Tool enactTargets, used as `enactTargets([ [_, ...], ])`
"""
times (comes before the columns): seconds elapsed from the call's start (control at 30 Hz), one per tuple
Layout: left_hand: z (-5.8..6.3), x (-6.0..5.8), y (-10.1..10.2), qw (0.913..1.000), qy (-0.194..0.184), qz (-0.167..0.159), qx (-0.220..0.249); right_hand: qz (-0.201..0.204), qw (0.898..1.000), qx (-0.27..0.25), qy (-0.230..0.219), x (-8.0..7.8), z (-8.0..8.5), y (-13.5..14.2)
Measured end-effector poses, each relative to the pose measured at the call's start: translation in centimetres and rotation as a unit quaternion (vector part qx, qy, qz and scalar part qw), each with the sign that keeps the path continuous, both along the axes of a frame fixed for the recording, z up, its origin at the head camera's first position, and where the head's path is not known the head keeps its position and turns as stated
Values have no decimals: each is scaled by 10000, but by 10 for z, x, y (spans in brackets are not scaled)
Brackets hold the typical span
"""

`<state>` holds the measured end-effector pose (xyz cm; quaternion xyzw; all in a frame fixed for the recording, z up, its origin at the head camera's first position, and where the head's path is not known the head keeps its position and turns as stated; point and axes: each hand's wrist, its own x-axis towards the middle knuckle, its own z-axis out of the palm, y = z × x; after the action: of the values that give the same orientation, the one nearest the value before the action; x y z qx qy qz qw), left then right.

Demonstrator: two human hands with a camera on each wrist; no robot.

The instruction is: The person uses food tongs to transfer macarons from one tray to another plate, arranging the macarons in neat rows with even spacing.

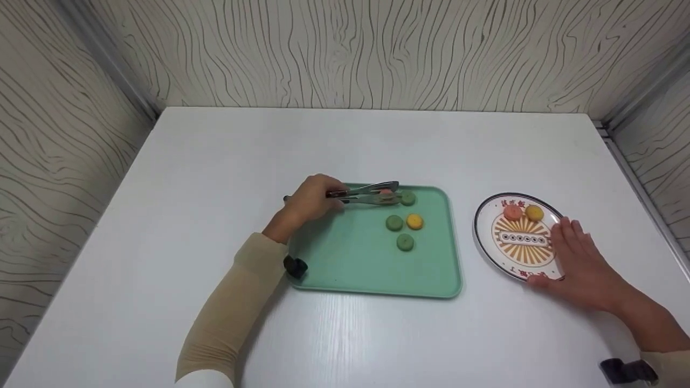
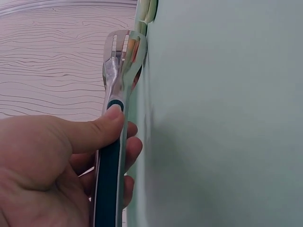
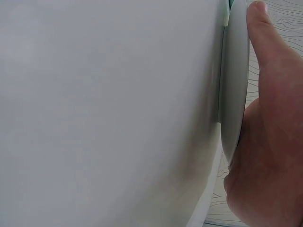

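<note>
Both: LH grips tongs, straight RH touches plate.

The mint-green tray carries three dull green discs, a yellow disc and a pink disc. The white plate, dark-rimmed, shows red characters, a golden sunburst, another pink disc and another yellow disc. The tongs are silver, dark-handled; wavy brown lines pattern the cream wall.
</note>
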<state>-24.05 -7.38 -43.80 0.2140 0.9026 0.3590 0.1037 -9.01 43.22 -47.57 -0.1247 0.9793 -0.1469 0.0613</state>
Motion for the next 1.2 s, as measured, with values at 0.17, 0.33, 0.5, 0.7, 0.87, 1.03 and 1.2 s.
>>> enactTargets([
  [0.17, 1, 0, 0, 10000, -34, 56, -37, 39, 10000, -20, 68, 0, 0, 0],
  [0.33, 2, -1, 1, 10000, -23, 45, -8, 51, 9999, -40, 117, 1, 0, 0],
  [0.5, 5, -2, 4, 10000, -59, -23, 22, 28, 9999, -42, 137, 2, 1, 0],
  [0.7, 11, -1, 9, 9999, -7, -116, 73, 17, 10000, -41, 74, 2, 1, 0],
  [0.87, 14, 1, 16, 9999, -26, -106, 31, 15, 10000, -49, 47, 2, 1, -1],
  [1.03, 16, 2, 23, 9998, 53, -193, 53, 50, 9999, -56, 108, 2, 1, -1],
  [1.2, 18, 3, 30, 9994, 96, -306, 154, 69, 9999, -52, 135, 2, 0, -1],
])
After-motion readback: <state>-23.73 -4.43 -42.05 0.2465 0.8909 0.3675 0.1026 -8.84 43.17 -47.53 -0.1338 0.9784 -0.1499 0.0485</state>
